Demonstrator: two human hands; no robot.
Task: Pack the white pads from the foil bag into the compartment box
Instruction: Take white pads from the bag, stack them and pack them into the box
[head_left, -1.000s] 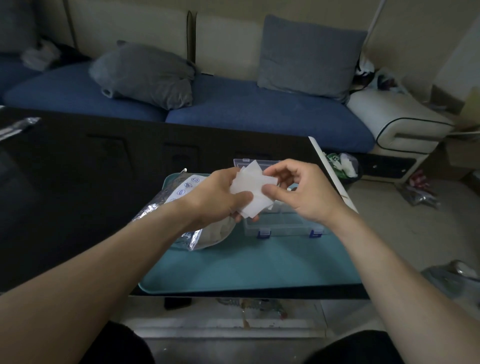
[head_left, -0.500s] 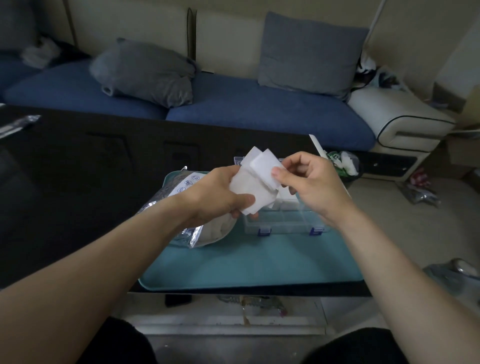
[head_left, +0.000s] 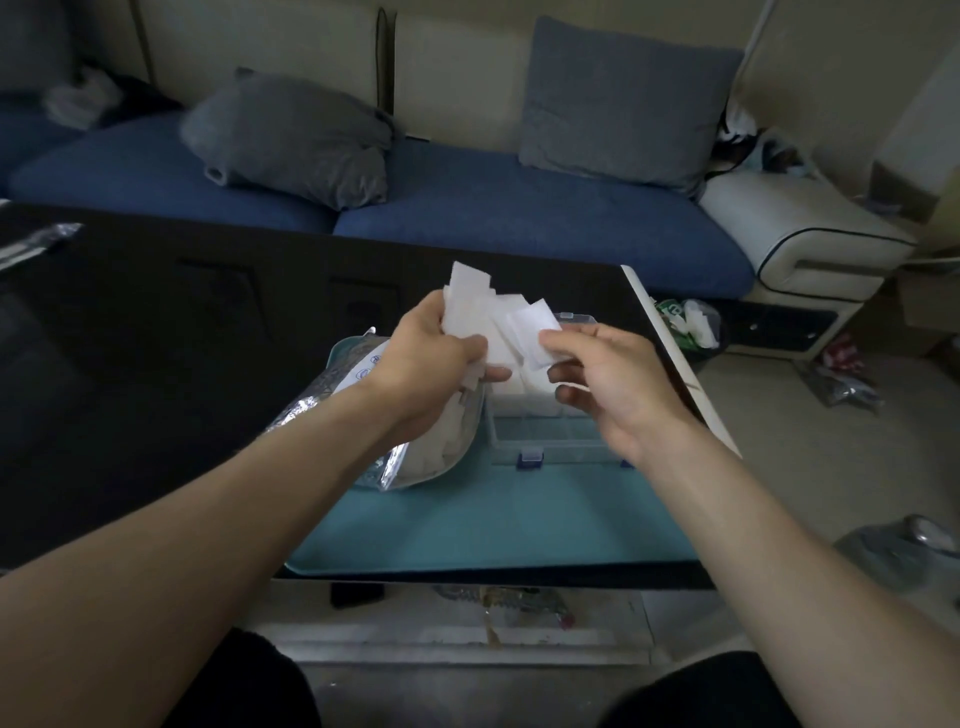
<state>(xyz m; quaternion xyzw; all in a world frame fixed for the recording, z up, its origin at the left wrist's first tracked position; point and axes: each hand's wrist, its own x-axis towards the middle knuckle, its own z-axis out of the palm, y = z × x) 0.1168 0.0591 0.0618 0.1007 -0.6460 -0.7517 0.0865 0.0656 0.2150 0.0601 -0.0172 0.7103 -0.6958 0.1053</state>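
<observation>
— What are your hands holding?

— My left hand (head_left: 434, 358) grips a loose fan of thin white square pads (head_left: 470, 299); my right hand (head_left: 602, 379) pinches one white pad (head_left: 535, 332) at its edge, peeling it from the stack, above the clear plastic compartment box (head_left: 550, 434).

— What could go wrong?

— The fan looks slack. If I tug, several pads may slide out together and drop onto the teal tray (head_left: 493, 525), or back beside the crinkled silver foil bag (head_left: 332, 400), which is still half full.
</observation>
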